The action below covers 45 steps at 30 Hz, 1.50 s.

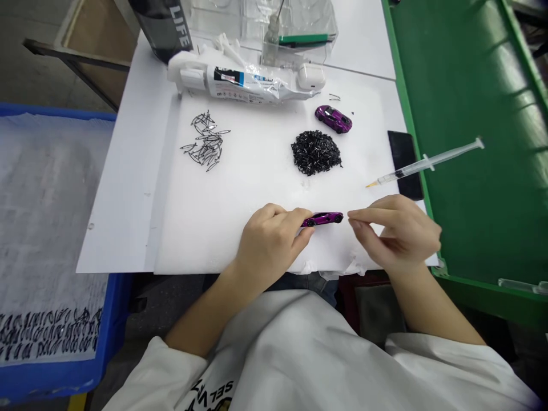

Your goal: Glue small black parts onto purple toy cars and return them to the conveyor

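Left hand (268, 242) grips a small metallic-purple toy car (323, 218) by its rear end, holding it sideways just above the near edge of the white foam worktop (252, 188). Right hand (396, 231) sits just right of the car's nose, forefinger and thumb pinched together; too small to tell whether a part is between them.

Progress, as a judgement: one second purple toy car (334, 119) stands far right on the worktop, possibly finished. A heap of tiny black plastic parts (317, 152) lies mid-worktop, and a scatter of thin silvery leaf-shaped pieces (206, 141) lies far left; both look plentiful, so much work seems left.

A clear plastic syringe with an orange tip (423, 164) lies across the worktop's right edge onto the green surface (471, 114). A white glue tube (240, 83) lies along the far edge.

Room: open foam between the hands and the heap; near edge close under both wrists; a blue bin (55, 365) is down left.
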Each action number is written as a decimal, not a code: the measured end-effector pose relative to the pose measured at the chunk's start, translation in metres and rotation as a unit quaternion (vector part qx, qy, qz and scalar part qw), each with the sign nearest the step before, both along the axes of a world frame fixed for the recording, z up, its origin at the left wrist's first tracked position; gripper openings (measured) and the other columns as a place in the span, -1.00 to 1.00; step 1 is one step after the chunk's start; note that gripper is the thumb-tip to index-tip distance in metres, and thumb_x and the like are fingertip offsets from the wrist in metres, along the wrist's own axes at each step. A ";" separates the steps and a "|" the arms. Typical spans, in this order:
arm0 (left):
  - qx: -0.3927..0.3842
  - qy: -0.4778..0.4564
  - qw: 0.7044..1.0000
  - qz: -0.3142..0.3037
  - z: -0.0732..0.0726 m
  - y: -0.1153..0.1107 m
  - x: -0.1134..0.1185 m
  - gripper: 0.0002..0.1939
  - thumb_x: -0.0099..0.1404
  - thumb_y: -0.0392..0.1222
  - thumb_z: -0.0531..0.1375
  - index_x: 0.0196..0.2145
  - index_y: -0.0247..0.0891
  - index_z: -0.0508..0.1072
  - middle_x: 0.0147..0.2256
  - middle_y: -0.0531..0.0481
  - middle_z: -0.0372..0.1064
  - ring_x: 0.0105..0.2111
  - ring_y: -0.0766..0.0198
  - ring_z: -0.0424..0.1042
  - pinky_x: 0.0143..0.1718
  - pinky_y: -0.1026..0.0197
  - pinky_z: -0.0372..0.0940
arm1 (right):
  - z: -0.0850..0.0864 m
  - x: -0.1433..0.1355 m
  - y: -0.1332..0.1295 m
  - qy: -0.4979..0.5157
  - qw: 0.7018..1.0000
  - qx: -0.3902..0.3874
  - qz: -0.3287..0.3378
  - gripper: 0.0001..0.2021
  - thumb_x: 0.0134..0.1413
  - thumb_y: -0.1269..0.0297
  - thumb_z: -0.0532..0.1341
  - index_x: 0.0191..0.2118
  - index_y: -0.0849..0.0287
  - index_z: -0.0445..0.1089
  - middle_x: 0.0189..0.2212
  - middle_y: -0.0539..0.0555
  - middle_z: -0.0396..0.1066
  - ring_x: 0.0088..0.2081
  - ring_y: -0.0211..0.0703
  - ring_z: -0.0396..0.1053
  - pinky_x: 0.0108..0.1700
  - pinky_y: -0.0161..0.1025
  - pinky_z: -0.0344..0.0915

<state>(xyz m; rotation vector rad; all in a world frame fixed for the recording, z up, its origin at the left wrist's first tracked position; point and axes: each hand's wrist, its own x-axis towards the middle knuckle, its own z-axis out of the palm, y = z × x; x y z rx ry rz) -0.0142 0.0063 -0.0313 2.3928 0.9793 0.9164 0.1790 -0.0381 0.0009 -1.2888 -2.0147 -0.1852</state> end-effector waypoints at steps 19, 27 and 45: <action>-0.004 -0.176 0.982 -0.069 -0.005 -0.055 -0.032 -0.93 0.20 -0.31 0.10 -0.34 -0.25 0.38 -0.34 0.02 0.50 -0.32 0.34 0.46 -0.26 0.26 0.34 | -0.005 -0.105 0.181 -0.145 0.954 -0.259 0.030 -0.66 0.05 0.52 0.04 -0.07 0.28 0.40 -0.11 0.18 0.42 -0.08 -0.02 0.35 -0.12 -0.16 0.22; -0.237 -0.089 0.965 0.070 -0.091 -0.104 -0.046 -0.90 0.21 -0.30 0.07 -0.35 -0.28 0.38 -0.42 -0.06 0.46 -0.44 0.25 0.44 -0.38 0.16 0.37 | -0.011 -0.115 0.194 -0.279 0.940 -0.193 0.048 -0.66 0.08 0.59 -0.03 -0.11 0.27 0.38 -0.24 0.18 0.42 -0.20 -0.03 0.36 -0.28 -0.19 0.21; -0.651 -0.139 0.745 -0.045 -0.105 -0.077 -0.028 -0.87 0.11 -0.24 0.13 -0.44 -0.24 0.49 -0.35 -0.02 0.51 -0.19 0.10 0.45 -0.05 0.01 0.27 | -0.022 -0.044 -0.113 0.449 0.840 -0.303 -0.034 -0.84 0.01 0.49 0.21 -0.31 0.07 0.42 -0.44 -0.02 0.47 -0.41 -0.25 0.45 -0.42 -0.34 0.42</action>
